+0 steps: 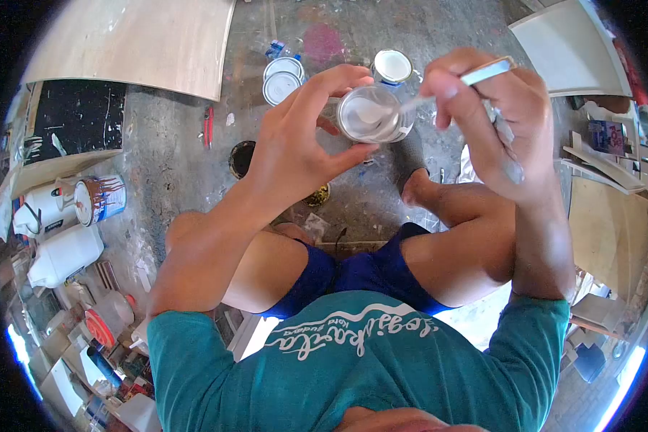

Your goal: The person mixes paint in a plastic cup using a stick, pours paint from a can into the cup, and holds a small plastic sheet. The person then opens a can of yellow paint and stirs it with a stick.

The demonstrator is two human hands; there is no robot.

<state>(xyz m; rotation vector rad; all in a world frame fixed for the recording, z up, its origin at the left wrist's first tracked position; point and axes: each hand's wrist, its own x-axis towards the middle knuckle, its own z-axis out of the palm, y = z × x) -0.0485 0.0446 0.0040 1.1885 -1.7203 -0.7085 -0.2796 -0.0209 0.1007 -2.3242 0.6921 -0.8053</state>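
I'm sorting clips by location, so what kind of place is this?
Probably a workshop used for painting: the concrete floor is splattered, a can with brown drips stands at the left, and large wooden panels, such as the pale one at the top left, lie around.

"How does the left hand (299,133) look?"

"Curved into a wide C, its fingers (338,75) arching forward and its thumb (354,156) spread apart from them. The left forearm (212,237) slants inward."

"And the right hand (500,119)?"

"Its thumb and fingertips pinch together, pointing toward the left hand. The right forearm (543,234) reaches almost straight forward."
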